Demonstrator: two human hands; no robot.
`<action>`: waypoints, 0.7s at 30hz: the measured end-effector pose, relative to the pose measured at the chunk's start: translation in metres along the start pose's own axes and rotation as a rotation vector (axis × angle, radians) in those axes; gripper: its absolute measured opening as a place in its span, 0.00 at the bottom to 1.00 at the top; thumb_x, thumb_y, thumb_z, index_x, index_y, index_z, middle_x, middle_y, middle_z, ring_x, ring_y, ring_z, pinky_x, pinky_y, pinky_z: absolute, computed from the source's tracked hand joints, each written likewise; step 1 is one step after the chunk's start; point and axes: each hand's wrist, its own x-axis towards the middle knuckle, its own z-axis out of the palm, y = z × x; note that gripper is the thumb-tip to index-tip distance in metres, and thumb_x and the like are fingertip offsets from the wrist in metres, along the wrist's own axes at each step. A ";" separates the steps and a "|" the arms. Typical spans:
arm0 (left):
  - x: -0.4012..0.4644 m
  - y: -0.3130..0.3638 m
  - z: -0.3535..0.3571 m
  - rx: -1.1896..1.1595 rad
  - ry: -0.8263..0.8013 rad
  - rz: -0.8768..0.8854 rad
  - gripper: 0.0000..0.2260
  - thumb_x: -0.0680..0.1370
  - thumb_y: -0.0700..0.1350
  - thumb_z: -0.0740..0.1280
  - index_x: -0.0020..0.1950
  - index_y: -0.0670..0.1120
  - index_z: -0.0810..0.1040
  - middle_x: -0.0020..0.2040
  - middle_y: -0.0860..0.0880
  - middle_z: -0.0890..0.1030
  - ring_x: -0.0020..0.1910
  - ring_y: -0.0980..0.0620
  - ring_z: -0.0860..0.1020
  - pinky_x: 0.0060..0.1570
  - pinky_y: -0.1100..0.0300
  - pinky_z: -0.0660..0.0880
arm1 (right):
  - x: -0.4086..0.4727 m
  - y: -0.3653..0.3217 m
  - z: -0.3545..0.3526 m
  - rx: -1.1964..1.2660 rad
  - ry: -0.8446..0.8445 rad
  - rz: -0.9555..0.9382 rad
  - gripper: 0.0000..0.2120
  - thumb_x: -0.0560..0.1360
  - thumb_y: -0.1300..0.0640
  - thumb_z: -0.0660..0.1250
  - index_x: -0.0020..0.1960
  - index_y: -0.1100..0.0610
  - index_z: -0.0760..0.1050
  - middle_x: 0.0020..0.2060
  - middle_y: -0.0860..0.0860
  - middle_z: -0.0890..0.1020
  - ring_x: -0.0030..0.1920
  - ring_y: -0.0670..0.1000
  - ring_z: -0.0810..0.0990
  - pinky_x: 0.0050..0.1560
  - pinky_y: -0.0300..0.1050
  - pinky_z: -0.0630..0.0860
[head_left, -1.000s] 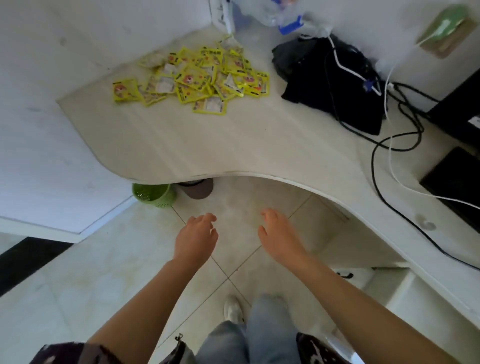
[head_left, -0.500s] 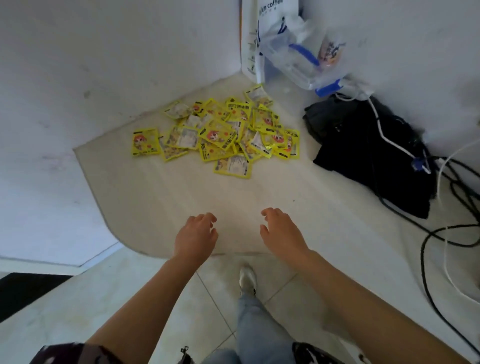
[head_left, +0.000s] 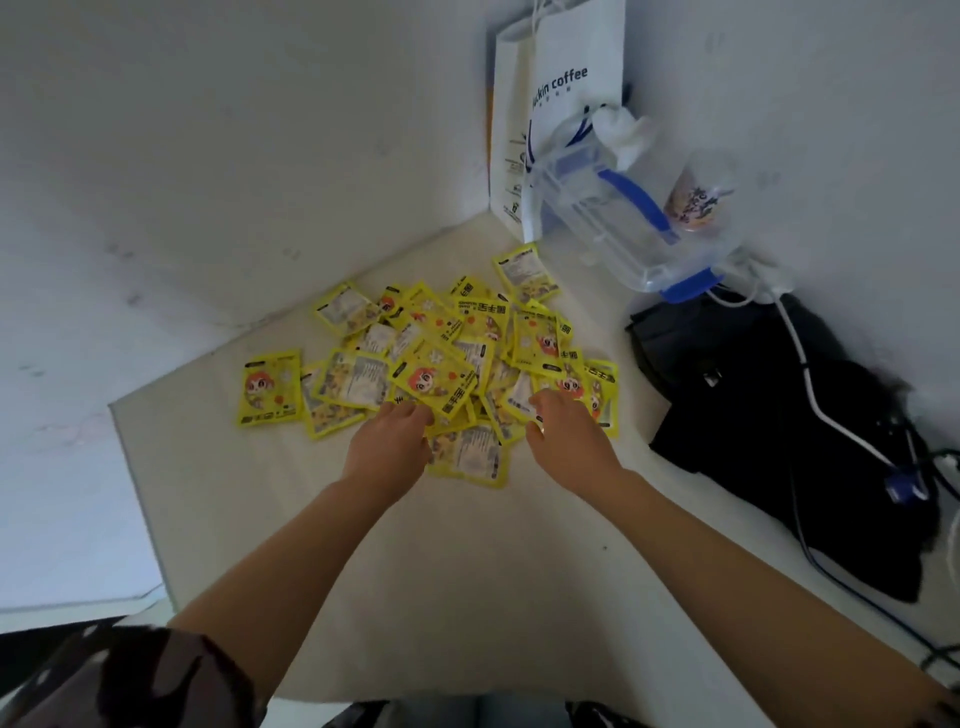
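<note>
A loose pile of several small yellow sachets (head_left: 441, 358) with a cartoon print lies on the pale desk (head_left: 467, 571) near the wall corner. One sachet (head_left: 270, 387) sits apart at the pile's left edge. My left hand (head_left: 389, 441) reaches the pile's near edge, fingers spread over the sachets there. My right hand (head_left: 566, 431) reaches the pile's right near side, fingertips on the sachets. Neither hand visibly grips anything; the fingertips are partly hidden among the packets.
A white paper coffee bag (head_left: 561, 104) stands in the corner beside a tilted clear plastic box with blue clips (head_left: 623, 223). A black bag (head_left: 779, 415) with white and black cables (head_left: 810, 384) lies to the right. Walls close in behind and left.
I stepped up to the desk. Both hands moved forward from over the floor and desk edge to the near side of the sachet pile.
</note>
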 end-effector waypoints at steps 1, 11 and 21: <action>0.011 -0.001 -0.003 0.014 0.001 0.023 0.14 0.76 0.42 0.64 0.62 0.46 0.74 0.61 0.47 0.75 0.63 0.44 0.70 0.53 0.49 0.73 | 0.011 -0.001 -0.003 0.010 0.002 0.012 0.17 0.80 0.54 0.59 0.66 0.59 0.68 0.61 0.56 0.73 0.62 0.57 0.72 0.56 0.51 0.72; 0.099 -0.010 -0.009 0.179 -0.110 0.256 0.27 0.80 0.42 0.61 0.77 0.47 0.55 0.78 0.48 0.54 0.78 0.46 0.47 0.73 0.49 0.53 | 0.110 0.007 -0.023 0.187 0.062 0.403 0.23 0.78 0.48 0.61 0.61 0.67 0.68 0.57 0.64 0.74 0.56 0.63 0.75 0.49 0.49 0.70; 0.125 -0.031 0.002 0.223 -0.099 0.413 0.30 0.72 0.50 0.73 0.71 0.48 0.66 0.69 0.46 0.69 0.73 0.44 0.62 0.72 0.48 0.58 | 0.153 0.009 -0.015 0.253 -0.004 0.591 0.34 0.73 0.44 0.69 0.68 0.63 0.61 0.64 0.63 0.68 0.64 0.64 0.70 0.61 0.56 0.71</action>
